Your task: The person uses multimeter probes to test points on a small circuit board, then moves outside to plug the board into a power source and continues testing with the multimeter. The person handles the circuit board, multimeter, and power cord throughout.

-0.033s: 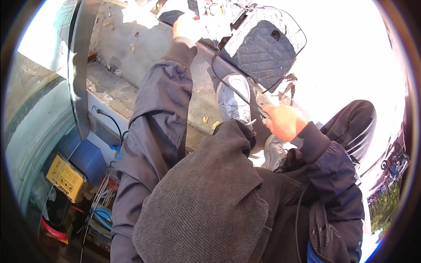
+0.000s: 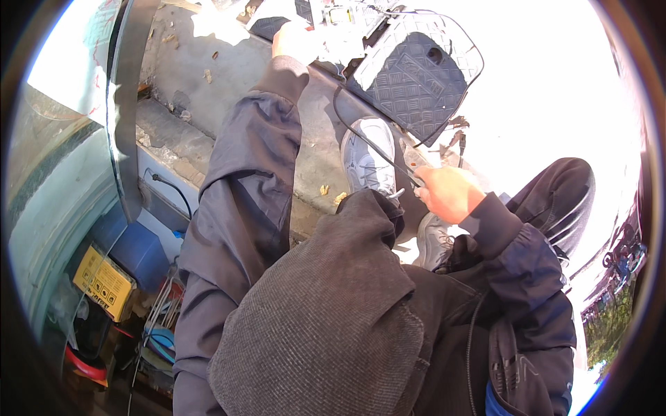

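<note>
My left hand (image 2: 295,43) reaches to the top middle, at the near side of a sunlit device with an open housing (image 2: 340,45). Glare washes out its fingers, so their grip cannot be told. From near this device a black cable (image 2: 371,142) curves down past my shoe to my right hand (image 2: 449,193). The right hand is closed on that cable, thumb and fingers pinching it near the middle of the view. A black panel with a raised tread pattern (image 2: 423,97) lies right of the device. A thin black wire loops round its far side.
Two grey shoes (image 2: 370,156) stand on the dusty ledge (image 2: 198,76), under the cable. At the lower left are a blue bin (image 2: 135,253), a yellow box (image 2: 104,281) and tangled wires (image 2: 163,305). A metal-edged upright panel (image 2: 125,104) stands left. Strong sun bleaches the ground at right.
My left forearm and sleeve have shifted slightly left. The right hand and the cable stay where they were.
</note>
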Motion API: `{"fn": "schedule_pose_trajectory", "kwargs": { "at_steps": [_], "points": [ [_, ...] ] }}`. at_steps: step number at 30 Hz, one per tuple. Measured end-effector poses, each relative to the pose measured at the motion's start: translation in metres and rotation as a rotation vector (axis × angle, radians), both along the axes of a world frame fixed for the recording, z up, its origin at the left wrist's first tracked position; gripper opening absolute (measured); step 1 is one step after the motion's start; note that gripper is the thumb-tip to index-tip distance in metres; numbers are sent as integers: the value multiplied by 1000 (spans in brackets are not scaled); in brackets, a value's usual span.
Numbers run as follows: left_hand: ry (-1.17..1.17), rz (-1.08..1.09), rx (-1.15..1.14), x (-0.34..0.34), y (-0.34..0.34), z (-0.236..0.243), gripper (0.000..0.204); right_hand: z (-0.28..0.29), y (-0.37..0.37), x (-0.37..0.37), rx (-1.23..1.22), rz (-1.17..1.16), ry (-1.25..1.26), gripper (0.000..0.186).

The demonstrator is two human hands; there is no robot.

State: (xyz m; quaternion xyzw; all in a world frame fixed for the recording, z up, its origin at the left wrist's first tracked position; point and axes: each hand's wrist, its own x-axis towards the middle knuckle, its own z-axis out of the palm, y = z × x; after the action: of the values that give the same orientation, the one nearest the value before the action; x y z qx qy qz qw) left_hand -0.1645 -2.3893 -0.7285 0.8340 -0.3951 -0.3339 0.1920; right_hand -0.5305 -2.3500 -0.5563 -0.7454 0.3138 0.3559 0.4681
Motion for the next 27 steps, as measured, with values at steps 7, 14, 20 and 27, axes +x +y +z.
{"fn": "schedule_pose_trajectory", "kwargs": {
  "at_steps": [7, 14, 20, 27],
  "points": [
    [-150, -322, 43, 23, -17, -25, 48, 3, -1, 0, -6, -11, 23, 28],
    [-201, -244, -92, 5, -9, -11, 43, 4, -2, -1, -9, -3, 13, 29],
    [-126, -90, -174, -37, 3, 15, 34, 5, -3, -2, -3, 0, -1, 39],
    [109, 150, -130, -79, 20, 6, 30, 8, -3, -3, -4, -25, 10, 37]
  ]
}}
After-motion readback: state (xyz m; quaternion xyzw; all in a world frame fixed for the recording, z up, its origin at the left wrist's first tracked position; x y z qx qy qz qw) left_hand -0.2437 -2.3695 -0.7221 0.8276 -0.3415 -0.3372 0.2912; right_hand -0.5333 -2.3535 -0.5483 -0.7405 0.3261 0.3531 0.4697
